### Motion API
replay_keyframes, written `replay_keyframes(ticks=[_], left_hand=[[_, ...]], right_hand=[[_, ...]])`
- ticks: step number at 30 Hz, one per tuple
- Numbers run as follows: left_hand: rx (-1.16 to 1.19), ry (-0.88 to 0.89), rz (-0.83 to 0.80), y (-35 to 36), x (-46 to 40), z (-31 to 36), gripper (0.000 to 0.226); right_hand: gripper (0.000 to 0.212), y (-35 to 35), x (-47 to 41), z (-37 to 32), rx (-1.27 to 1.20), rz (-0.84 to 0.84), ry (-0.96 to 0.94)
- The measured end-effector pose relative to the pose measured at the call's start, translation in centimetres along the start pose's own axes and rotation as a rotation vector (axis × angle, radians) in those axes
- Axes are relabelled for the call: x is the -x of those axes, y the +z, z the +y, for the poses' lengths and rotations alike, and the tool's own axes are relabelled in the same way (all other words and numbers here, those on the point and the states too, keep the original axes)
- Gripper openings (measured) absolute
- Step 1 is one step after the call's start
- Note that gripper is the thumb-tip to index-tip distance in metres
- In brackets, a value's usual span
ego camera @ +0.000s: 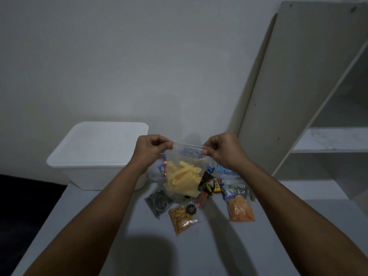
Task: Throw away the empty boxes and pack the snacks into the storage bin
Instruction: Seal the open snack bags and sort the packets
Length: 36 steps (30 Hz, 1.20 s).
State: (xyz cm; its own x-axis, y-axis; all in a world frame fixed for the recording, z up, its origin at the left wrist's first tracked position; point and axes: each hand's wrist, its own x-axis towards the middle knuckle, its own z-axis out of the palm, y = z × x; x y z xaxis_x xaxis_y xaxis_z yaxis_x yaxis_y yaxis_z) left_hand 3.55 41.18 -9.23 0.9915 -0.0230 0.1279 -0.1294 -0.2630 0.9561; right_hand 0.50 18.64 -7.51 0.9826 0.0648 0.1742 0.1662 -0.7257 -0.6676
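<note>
A clear zip bag of yellow stick snacks (183,179) hangs in the air above the table. My left hand (151,150) pinches the left end of its zip strip and my right hand (223,150) pinches the right end. Below it a pile of snacks lies on the table: a bag of small orange-yellow crackers (182,217), a bag of orange chips (240,209), a bag of dark round pieces (158,202) and wrapped candy bars (211,188). The white storage bin (95,154) stands at the back left with its lid on.
The grey table (219,246) runs toward me, with its left edge dropping to a dark floor. A white shelf unit (326,140) stands at the right, and a tall white board (298,66) leans against the wall behind the snacks.
</note>
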Motion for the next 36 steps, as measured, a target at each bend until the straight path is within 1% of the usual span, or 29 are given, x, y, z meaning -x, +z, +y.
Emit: replay_keyframes(ticks=[2, 3, 6, 7, 8, 10, 11, 12, 15, 18, 20, 23, 25, 28, 29, 31, 33, 36], left_hand=[[0.102, -0.061, 0.030, 0.0, -0.1, -0.5, 0.013], [0.137, -0.075, 0.091, 0.3, 0.0, -0.7, 0.012], [0.078, -0.107, 0.388, 1.8, 1.1, -0.9, 0.021], [0.062, -0.138, 0.438, 2.4, 1.6, -0.9, 0.028], [0.064, -0.188, 0.414, 2.9, 1.9, -0.8, 0.036], [0.150, -0.322, 0.237, 3.6, 2.2, -0.4, 0.047], [0.209, -0.379, 0.159, 3.9, 2.3, -0.1, 0.047], [0.263, -0.417, 0.116, 4.1, 2.2, 0.2, 0.045], [0.387, -0.489, 0.076, 4.3, 1.9, 0.6, 0.031], [0.469, -0.512, -0.002, 4.0, 1.8, 0.5, 0.019], [0.495, -0.506, -0.022, 3.9, 1.8, 0.3, 0.015], [0.544, -0.500, -0.051, 3.8, 2.1, 0.0, 0.013], [0.573, -0.495, -0.059, 3.7, 2.3, -0.2, 0.014], [0.576, -0.486, -0.042, 3.4, 2.6, -0.6, 0.015], [0.570, -0.478, -0.043, 3.3, 2.7, -0.8, 0.014], [0.540, -0.461, -0.055, 3.1, 3.1, -1.0, 0.012], [0.496, -0.451, -0.057, 2.9, 3.5, -1.3, 0.008], [0.448, -0.459, -0.026, 2.2, 4.1, -2.0, 0.006]], right_hand=[[0.014, 0.3, 0.0, -0.2, -0.016, 0.010, -0.005], [0.015, 0.6, 0.1, -0.3, -0.017, 0.019, -0.011], [0.017, 1.7, 0.7, -0.4, 0.012, 0.090, -0.025], [0.016, 2.0, 0.9, -0.3, 0.025, 0.123, -0.039], [0.014, 2.3, 1.1, -0.2, 0.044, 0.156, -0.062], [0.009, 2.8, 1.3, 0.0, 0.091, 0.197, -0.128], [0.009, 3.0, 1.4, 0.0, 0.113, 0.212, -0.177], [0.011, 3.1, 1.4, 0.0, 0.138, 0.231, -0.231], [0.009, 3.5, 1.7, 0.1, 0.220, 0.288, -0.354], [0.005, 3.9, 1.9, 0.8, 0.226, 0.332, -0.384], [0.005, 4.0, 2.1, 1.1, 0.183, 0.355, -0.400], [0.009, 4.1, 2.6, 1.2, 0.138, 0.366, -0.450], [0.014, 4.3, 2.7, 1.1, 0.056, 0.325, -0.376], [0.028, 4.4, 2.8, 0.7, -0.160, 0.126, -0.088], [0.031, 4.4, 2.8, 0.5, -0.239, 0.069, -0.022], [0.025, 4.6, 2.5, 0.1, -0.320, 0.009, 0.047], [0.013, 4.9, 2.2, 0.0, -0.317, -0.037, 0.088], [0.010, 5.9, 1.7, -0.3, -0.329, -0.106, 0.150]])
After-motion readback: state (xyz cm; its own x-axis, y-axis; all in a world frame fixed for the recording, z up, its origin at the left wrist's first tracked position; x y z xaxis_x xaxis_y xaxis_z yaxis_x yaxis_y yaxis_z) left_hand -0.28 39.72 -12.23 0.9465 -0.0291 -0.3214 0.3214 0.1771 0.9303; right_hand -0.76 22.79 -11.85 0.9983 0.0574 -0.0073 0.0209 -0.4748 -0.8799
